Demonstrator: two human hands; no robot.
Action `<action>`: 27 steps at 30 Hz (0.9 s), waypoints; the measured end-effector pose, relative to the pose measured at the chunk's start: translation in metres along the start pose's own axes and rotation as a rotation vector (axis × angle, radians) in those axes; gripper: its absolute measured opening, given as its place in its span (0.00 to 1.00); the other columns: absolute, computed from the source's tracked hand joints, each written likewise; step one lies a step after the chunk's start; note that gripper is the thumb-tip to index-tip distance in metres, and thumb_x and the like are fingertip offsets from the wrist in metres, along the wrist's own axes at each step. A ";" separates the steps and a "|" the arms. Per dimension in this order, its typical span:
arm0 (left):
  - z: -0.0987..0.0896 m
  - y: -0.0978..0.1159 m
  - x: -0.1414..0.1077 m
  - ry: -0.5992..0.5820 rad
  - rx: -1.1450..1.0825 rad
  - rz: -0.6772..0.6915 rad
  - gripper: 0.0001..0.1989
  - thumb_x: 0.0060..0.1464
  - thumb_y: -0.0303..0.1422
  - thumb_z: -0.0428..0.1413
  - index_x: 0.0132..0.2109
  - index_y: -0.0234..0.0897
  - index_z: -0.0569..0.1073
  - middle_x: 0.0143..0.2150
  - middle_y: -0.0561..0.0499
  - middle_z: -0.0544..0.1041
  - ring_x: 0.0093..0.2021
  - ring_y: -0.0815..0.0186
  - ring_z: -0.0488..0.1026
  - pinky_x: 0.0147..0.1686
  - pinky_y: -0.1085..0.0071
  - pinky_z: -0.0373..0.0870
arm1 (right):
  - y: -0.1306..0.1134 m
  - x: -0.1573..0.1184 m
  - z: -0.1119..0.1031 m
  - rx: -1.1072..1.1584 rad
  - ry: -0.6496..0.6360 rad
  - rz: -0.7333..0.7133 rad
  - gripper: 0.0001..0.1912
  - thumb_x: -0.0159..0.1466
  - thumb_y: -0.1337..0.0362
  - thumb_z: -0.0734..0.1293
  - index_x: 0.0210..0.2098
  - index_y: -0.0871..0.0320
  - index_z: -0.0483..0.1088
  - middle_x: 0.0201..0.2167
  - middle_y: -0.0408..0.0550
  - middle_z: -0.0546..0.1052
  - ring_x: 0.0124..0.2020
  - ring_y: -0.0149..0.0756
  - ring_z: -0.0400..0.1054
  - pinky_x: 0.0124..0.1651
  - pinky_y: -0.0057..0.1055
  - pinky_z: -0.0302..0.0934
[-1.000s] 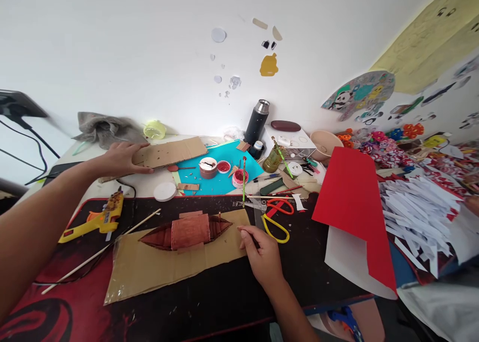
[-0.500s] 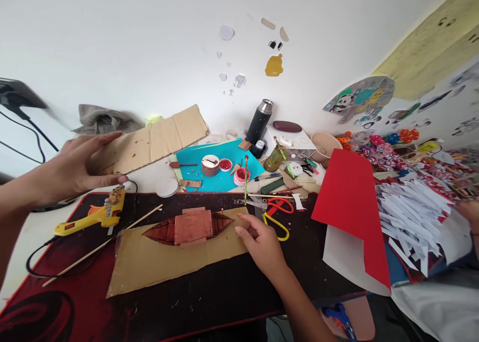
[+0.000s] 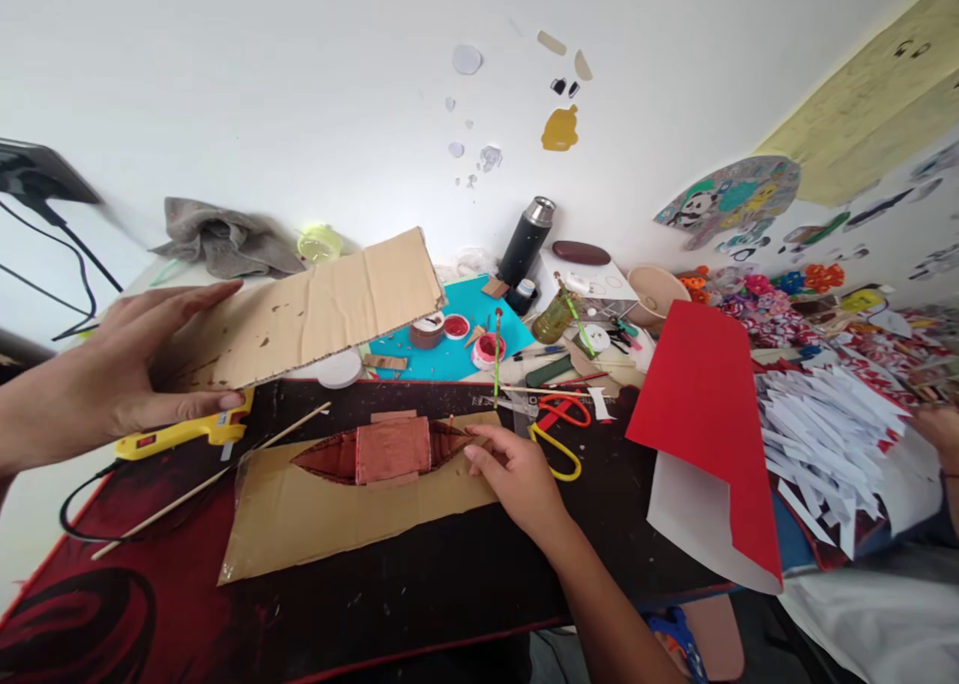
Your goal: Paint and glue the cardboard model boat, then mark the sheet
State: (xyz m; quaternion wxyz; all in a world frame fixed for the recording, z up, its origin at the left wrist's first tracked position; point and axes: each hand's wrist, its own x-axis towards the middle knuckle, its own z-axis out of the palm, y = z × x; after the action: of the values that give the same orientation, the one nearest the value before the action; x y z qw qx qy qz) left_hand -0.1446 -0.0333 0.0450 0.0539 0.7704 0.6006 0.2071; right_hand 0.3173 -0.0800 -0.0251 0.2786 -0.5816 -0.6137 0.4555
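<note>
My left hand grips the left end of a long cardboard piece, thumb below and fingers above, raised over the back left of the mat. At the right tip of a reddish-brown model boat, my right hand has its thumb and forefinger closed on the point. The boat lies on a flat brown cardboard sheet. Beneath my left hand is a yellow glue gun, partly covered. A thin wooden stick lies left of the sheet.
Orange and yellow scissors lie right of my right hand. Behind stand paint pots on blue paper, and a black flask. Red card and white paper strips are to the right. Another person's hand shows at the right edge.
The raised cardboard has come forward and to the right with my left hand, now covering more of the glue gun and blue paper. My right hand has closed onto the boat's tip.
</note>
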 end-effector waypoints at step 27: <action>0.021 -0.003 -0.009 -0.212 -0.040 0.051 0.56 0.57 0.64 0.62 0.83 0.52 0.51 0.77 0.41 0.64 0.78 0.34 0.57 0.77 0.34 0.55 | 0.004 -0.019 -0.013 0.073 -0.008 0.052 0.26 0.68 0.53 0.74 0.62 0.53 0.81 0.36 0.47 0.84 0.24 0.34 0.70 0.28 0.31 0.65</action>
State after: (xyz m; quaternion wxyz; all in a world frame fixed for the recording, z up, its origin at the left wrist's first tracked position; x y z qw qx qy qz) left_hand -0.1409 -0.0380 0.0227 0.1271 0.8018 0.5674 0.1376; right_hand 0.3337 -0.0959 -0.0196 0.2852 -0.5848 -0.5826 0.4871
